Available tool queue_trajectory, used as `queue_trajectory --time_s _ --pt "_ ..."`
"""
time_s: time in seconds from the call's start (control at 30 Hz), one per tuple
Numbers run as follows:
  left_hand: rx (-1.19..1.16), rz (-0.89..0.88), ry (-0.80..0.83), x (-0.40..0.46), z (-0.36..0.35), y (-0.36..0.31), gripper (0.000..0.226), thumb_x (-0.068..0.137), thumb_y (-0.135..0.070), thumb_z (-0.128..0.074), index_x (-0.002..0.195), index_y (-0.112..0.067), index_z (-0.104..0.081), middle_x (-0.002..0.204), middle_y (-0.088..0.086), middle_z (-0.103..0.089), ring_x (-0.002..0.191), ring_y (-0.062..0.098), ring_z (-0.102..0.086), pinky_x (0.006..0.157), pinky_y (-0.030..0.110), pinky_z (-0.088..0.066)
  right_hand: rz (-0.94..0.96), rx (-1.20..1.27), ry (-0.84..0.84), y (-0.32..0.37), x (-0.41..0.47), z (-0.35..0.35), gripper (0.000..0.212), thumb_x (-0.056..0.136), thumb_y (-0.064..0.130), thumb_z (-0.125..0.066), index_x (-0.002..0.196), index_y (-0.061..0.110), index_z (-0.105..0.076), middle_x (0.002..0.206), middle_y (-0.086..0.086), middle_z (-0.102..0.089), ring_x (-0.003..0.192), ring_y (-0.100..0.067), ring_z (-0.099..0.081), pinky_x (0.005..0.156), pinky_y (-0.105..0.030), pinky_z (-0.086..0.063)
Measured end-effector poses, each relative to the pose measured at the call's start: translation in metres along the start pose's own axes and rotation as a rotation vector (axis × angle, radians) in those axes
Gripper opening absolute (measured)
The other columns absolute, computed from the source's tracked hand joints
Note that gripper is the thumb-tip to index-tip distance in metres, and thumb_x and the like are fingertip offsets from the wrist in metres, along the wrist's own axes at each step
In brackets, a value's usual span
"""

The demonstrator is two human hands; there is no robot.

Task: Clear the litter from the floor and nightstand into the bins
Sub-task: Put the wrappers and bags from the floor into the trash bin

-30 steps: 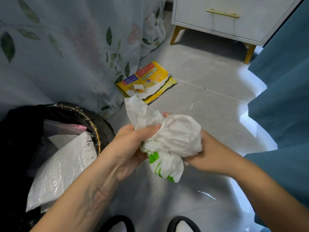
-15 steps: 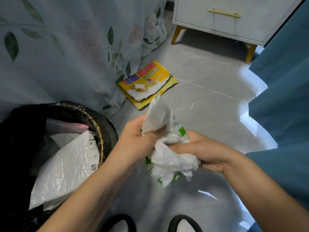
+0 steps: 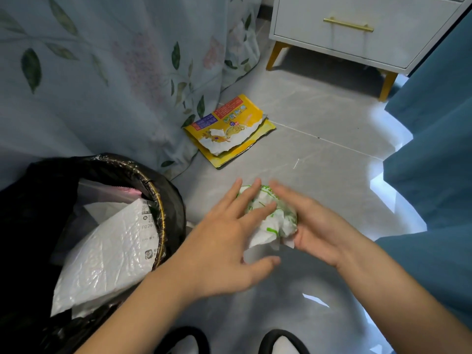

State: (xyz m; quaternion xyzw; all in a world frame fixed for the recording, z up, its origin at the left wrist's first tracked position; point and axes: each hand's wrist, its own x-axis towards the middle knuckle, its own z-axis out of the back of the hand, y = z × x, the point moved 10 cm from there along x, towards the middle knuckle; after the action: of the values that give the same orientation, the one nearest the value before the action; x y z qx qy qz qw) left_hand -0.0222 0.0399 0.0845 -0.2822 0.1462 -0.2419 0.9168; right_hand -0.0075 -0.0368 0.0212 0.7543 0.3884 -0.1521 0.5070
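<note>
A crumpled white plastic bag with green print [image 3: 272,215] is pressed into a ball between my two palms above the grey floor. My left hand [image 3: 224,241] lies flat over its left side with fingers spread. My right hand [image 3: 311,223] cups it from the right and underneath. A bin with a black liner [image 3: 163,200] stands at the lower left, holding a white bubble mailer [image 3: 107,254] and other wrappers. A torn yellow package [image 3: 229,131] lies flat on the floor beside the floral bedsheet.
A white nightstand [image 3: 357,34] with a gold handle and gold legs stands at the top right. A floral bedsheet [image 3: 102,72] hangs on the left. Blue curtain [image 3: 434,162] falls along the right. My shoe tips [image 3: 229,341] show at the bottom edge.
The loose bag has been squeezed into a tight ball. My left hand went from gripping its top to pressing flat on it with fingers spread; both hands shifted slightly away from me.
</note>
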Motion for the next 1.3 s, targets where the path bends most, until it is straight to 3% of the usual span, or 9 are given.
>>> queue_trajectory --time_s 0.07,0.13,0.2,0.27,0.43,0.63,0.83,1.03,1.3 --pt "-0.425 0.109 -0.038 -0.003 0.01 0.004 0.053 0.074 -0.062 -0.052 0.125 -0.046 -0.056 0.156 -0.021 -0.019 0.144 -0.007 -0.001 0.113 0.009 -0.008 0.056 -0.119 -0.126 -0.001 0.001 0.003 0.052 0.062 0.039 -0.082 0.106 0.015 -0.069 0.094 -0.01 -0.07 0.081 -0.026 -0.062 0.071 -0.04 -0.039" --pt "-0.822 0.226 -0.238 -0.006 0.03 0.021 0.03 0.07 -0.054 -0.062 0.093 -0.04 -0.075 0.134 -0.02 -0.056 0.132 -0.004 -0.04 0.107 0.018 -0.032 0.115 -0.13 -0.185 0.001 0.0 0.003 0.057 0.056 0.034 -0.088 0.104 0.012 -0.067 0.096 -0.01 -0.074 0.086 -0.029 -0.067 0.076 -0.046 -0.048" --pt "-0.967 0.332 -0.493 -0.015 0.047 0.051 0.016 0.067 -0.036 -0.08 0.08 -0.028 -0.075 0.108 -0.012 -0.071 0.107 0.007 -0.064 0.088 0.022 -0.047 0.221 -0.112 -0.192 0.013 -0.003 -0.001 0.056 0.053 0.029 -0.085 0.102 0.011 -0.064 0.097 -0.009 -0.074 0.09 -0.028 -0.07 0.082 -0.047 -0.053" --pt "-0.964 0.39 -0.576 -0.02 0.055 0.067 0.031 0.063 -0.031 -0.083 0.09 -0.023 -0.07 0.102 -0.003 -0.072 0.099 0.015 -0.067 0.08 0.024 -0.05 0.337 -0.104 -0.161 0.03 -0.007 -0.011 0.048 0.054 0.026 -0.083 0.098 0.016 -0.065 0.094 -0.008 -0.074 0.087 -0.024 -0.071 0.079 -0.043 -0.055" --pt "-1.291 0.327 -0.287 -0.011 0.043 0.044 0.062 0.066 -0.027 -0.078 0.121 -0.007 -0.058 0.115 0.013 -0.069 0.104 0.03 -0.067 0.087 0.042 -0.055 0.568 -0.064 -0.037 0.066 -0.016 -0.04 0.042 0.046 0.032 -0.089 0.083 0.032 -0.068 0.085 0.0 -0.072 0.079 -0.017 -0.069 0.07 -0.039 -0.057" --pt "-1.029 0.296 -0.49 -0.051 0.101 0.046 0.045 0.068 -0.017 -0.076 0.11 -0.01 -0.065 0.101 0.008 -0.074 0.094 0.021 -0.071 0.077 0.028 -0.057 0.561 -0.34 0.006 0.079 -0.033 -0.077 0.038 0.074 0.006 -0.074 0.104 0.022 -0.058 0.09 0.005 -0.07 0.077 -0.01 -0.067 0.057 -0.023 -0.054" --pt "-0.676 0.623 -0.644 -0.13 0.15 0.101 0.048 0.071 -0.037 -0.073 0.115 -0.028 -0.056 0.087 0.007 -0.074 0.072 0.012 -0.072 0.062 0.027 -0.058 0.298 -0.726 0.006 0.032 -0.011 -0.073 0.026 0.082 0.023 -0.072 0.106 0.018 -0.062 0.1 -0.006 -0.068 0.079 -0.017 -0.066 0.072 -0.035 -0.058" --pt "-0.088 0.852 -0.241 -0.132 0.121 0.165 0.048 0.069 -0.045 -0.081 0.107 -0.027 -0.056 0.098 0.002 -0.066 0.083 0.017 -0.058 0.065 0.027 -0.04 0.122 -0.922 -0.047 0.001 0.013 -0.043 0.022 0.083 0.039 -0.068 0.096 0.022 -0.066 0.094 -0.003 -0.069 0.078 -0.014 -0.069 0.07 -0.031 -0.058" --pt "0.155 0.914 0.145 -0.108 0.048 0.222 0.06 0.082 -0.052 -0.06 0.136 -0.031 -0.044 0.131 0.006 -0.058 0.118 0.029 -0.056 0.098 0.036 -0.046 0.101 -1.154 -0.128 -0.007 0.041 -0.022 0.025 0.084 0.043 -0.062 0.096 0.021 -0.066 0.088 0.0 -0.069 0.073 -0.01 -0.063 0.064 -0.023 -0.052"
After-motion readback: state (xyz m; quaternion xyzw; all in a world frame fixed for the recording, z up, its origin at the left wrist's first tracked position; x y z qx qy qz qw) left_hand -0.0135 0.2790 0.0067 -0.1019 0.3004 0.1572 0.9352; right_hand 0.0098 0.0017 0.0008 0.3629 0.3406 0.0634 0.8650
